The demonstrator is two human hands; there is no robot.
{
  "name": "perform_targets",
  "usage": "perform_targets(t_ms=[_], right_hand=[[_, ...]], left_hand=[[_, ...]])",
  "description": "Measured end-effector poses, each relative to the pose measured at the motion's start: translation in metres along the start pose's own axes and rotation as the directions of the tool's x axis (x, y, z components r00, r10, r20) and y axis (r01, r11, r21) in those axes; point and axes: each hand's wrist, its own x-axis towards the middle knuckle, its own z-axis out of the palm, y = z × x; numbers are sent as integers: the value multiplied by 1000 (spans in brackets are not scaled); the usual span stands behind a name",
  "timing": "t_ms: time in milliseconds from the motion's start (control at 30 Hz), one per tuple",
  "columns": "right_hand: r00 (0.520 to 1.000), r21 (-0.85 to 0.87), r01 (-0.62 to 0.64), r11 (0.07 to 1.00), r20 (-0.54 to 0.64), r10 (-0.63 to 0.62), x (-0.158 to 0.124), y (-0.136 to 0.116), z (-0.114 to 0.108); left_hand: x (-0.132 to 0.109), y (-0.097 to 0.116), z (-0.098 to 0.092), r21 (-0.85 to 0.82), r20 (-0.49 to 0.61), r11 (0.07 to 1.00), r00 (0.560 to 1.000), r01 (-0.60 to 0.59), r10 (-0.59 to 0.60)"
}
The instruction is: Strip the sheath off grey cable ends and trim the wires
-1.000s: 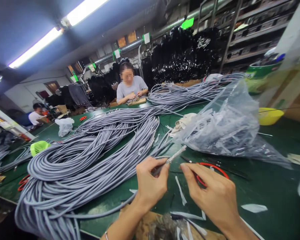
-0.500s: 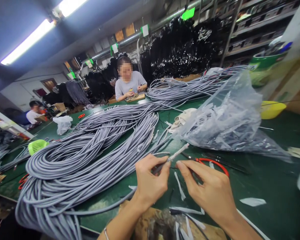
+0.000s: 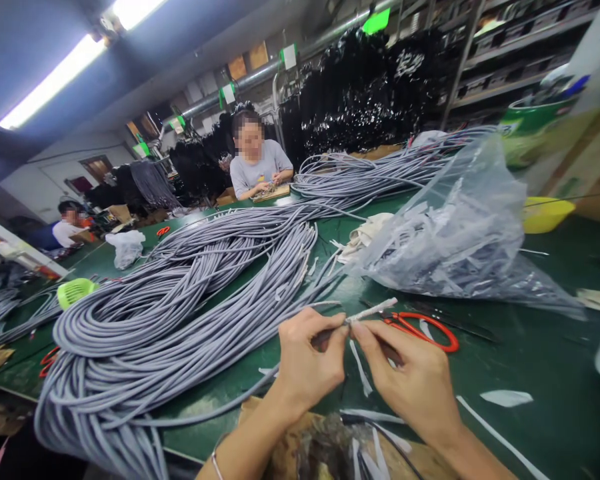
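Above the near part of the green tabletop [image 3: 540, 353], the left hand [image 3: 313, 363] pinches a grey cable [image 3: 322, 342] between thumb and forefinger, its pale, stripped end [image 3: 377, 311] pointing obliquely up and to the right. Right hand [image 3: 410, 377]: thumb and forefinger pressed together on the same cable at the base of that end, fingertips just beside those of the left hand. Red-handled scissors [image 3: 443, 340] lie just beyond the right hand, a clear bag of scraps [image 3: 445, 260] farther back, and a large coil of grey cables [image 3: 180, 327] to the left.
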Motion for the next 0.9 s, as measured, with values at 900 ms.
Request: perform_targets(t_ms=[900], right_hand=[[973,110,-218,970,101,207,2,3,5]], left_hand=[[6,-5,-3,-223,135,943,966,247,-221]])
